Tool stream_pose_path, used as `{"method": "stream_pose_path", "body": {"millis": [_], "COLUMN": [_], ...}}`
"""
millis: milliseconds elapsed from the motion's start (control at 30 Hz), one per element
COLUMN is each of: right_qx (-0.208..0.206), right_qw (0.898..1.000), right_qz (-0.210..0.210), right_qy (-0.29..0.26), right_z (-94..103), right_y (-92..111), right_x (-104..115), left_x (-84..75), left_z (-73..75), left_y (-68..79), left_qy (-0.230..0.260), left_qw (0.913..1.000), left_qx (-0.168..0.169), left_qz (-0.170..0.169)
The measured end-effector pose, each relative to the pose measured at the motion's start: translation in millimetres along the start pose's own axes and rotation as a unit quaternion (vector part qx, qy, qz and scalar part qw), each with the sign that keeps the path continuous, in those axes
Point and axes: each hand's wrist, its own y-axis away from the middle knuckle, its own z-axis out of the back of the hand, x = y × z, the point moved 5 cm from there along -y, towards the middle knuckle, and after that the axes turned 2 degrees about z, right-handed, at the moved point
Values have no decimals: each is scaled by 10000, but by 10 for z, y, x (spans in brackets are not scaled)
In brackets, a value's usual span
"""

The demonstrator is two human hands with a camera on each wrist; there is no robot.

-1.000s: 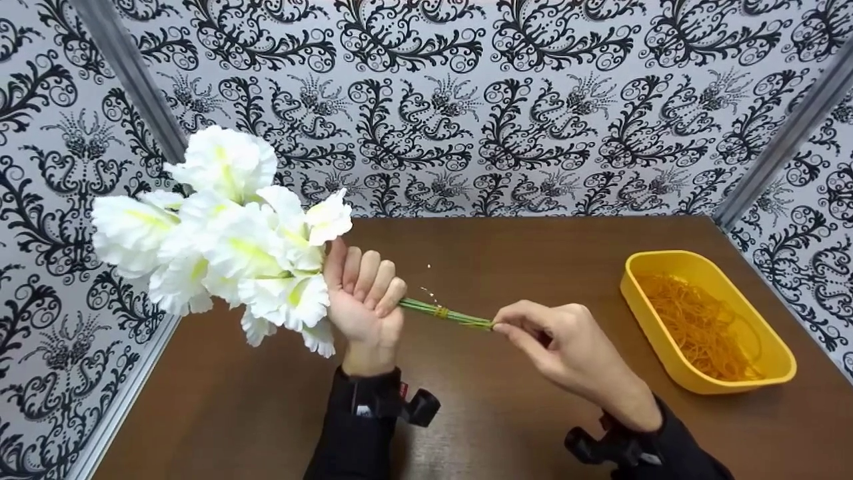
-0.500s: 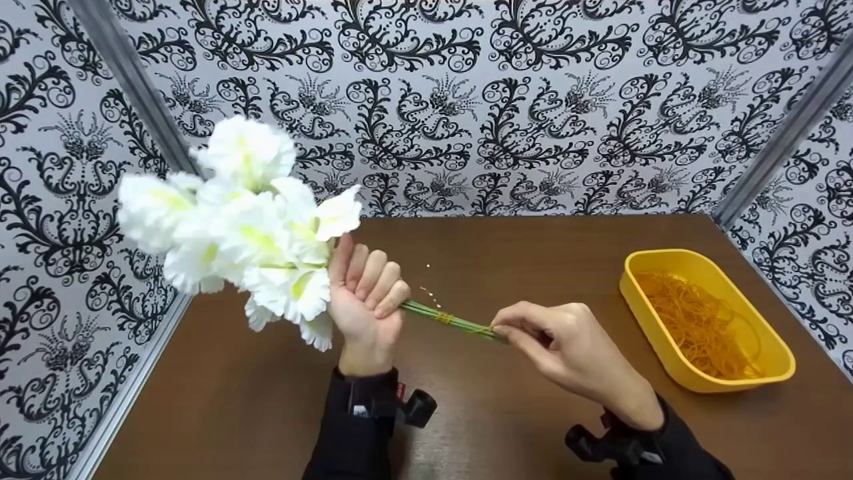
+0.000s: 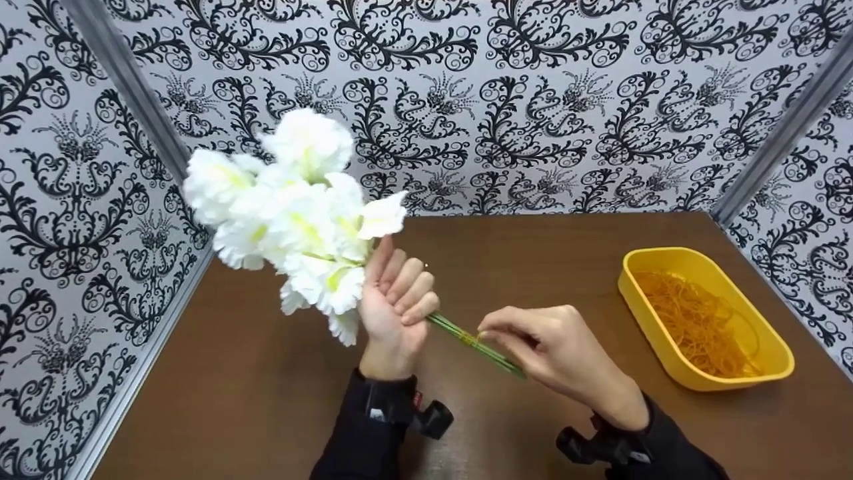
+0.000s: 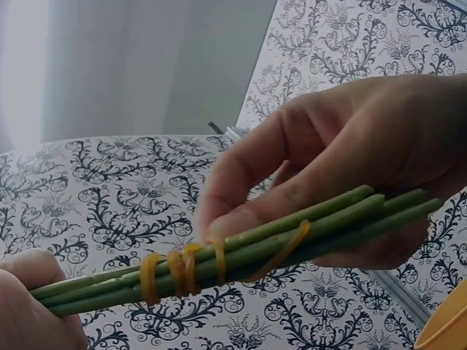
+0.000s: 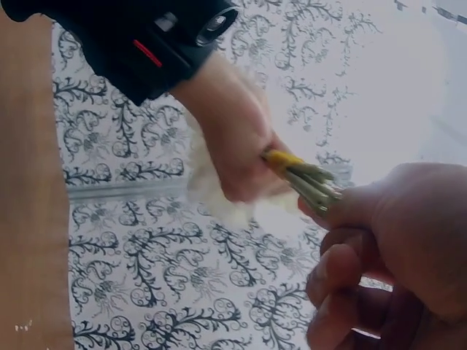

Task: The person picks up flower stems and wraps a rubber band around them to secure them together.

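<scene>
White artificial flowers [image 3: 293,213] with yellow-green centres form a bunch at the left of the head view. My left hand [image 3: 403,300] grips their green stems [image 3: 496,359] just below the blooms, with the stem ends slanting down to the right. Around the stems, an orange-yellow rubber band [image 4: 175,271] is wound in several turns, and one strand runs slantwise toward the cut ends. The thumb and forefinger of my right hand [image 3: 563,357] pinch the band at the stems; their tips are partly hidden behind the stems in the left wrist view.
A yellow plastic box [image 3: 646,333] with a tangle of rubber bands [image 3: 693,327] stands on the right of the brown table [image 3: 266,400]. Patterned black-and-white panels [image 3: 426,120] enclose the table at the back and sides.
My left hand has moved right with the flowers, and the stems tilt more steeply downward. My right hand's fingertips have shifted from the stem ends up toward the wound band.
</scene>
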Motion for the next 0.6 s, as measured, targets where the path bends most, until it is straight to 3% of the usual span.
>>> {"method": "stream_pose_path", "body": {"millis": [100,300,600], "right_qx": [-104,-27,236], "right_qw": [9999,9976,9974], "right_qz": [46,-270,-506], "right_qy": [-113,-635,-462], "right_z": [-42,-75,-89], "right_y": [1,-6,36], "right_x": [11,0,7], "left_x": [48,-141,-164], "left_z": [-21,-16,35], "left_y": [8,-6,-16], "left_qy": [-35,744,928], "left_qw": [9997,9953,9915], "left_qx": [-225,-231,-352], "left_qz": [51,-576,-842]}}
